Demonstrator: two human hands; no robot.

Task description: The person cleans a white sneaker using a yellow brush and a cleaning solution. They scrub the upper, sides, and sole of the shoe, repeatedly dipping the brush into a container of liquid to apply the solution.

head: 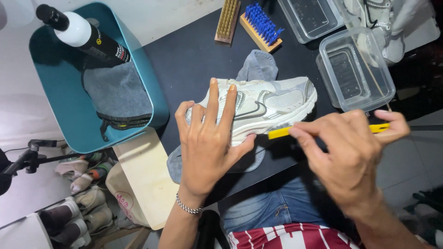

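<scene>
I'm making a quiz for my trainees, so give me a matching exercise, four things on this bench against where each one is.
Things:
1. sneaker
2. spray bottle
3. yellow tool
4. blue brush

Places:
A. in the teal bin
B. on the grey cloth, under the left hand
C. at the table's far edge
D. in the right hand

Pairs: 1-B, 2-A, 3-D, 4-C
</scene>
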